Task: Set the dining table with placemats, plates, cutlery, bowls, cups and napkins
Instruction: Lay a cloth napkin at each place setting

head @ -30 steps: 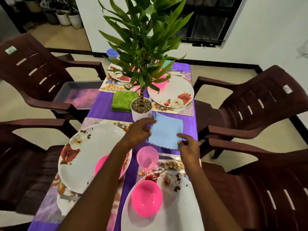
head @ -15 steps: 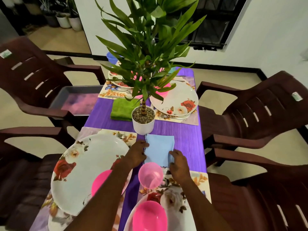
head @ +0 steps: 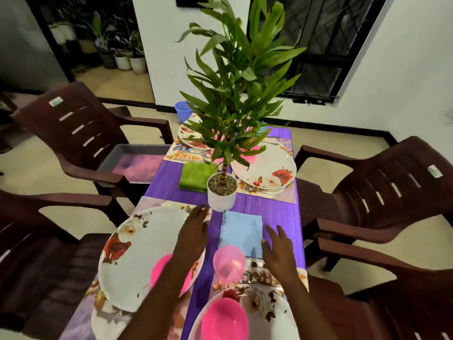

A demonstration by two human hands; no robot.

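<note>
A folded light-blue napkin (head: 241, 231) lies flat on the purple table (head: 277, 212), just in front of the white plant pot (head: 221, 193). My left hand (head: 193, 235) hovers to its left with fingers spread and holds nothing. My right hand (head: 279, 253) is at the napkin's right edge, fingers straight, empty. A pink cup (head: 229, 263) stands between my hands. Near me are two floral plates (head: 137, 256) (head: 269, 312), each with a pink bowl (head: 224, 320). A green napkin (head: 196, 176) lies beyond the pot.
A tall leafy plant rises from the pot and hides part of the far settings, where two more floral plates (head: 267, 171) sit on placemats (head: 181, 155). Dark brown plastic chairs (head: 382, 182) flank both sides. A grey tray (head: 137, 159) rests on the far left chair.
Both hands have let go of the blue napkin and drawn apart; it now lies folded narrower on the table. The view has tilted upward.
</note>
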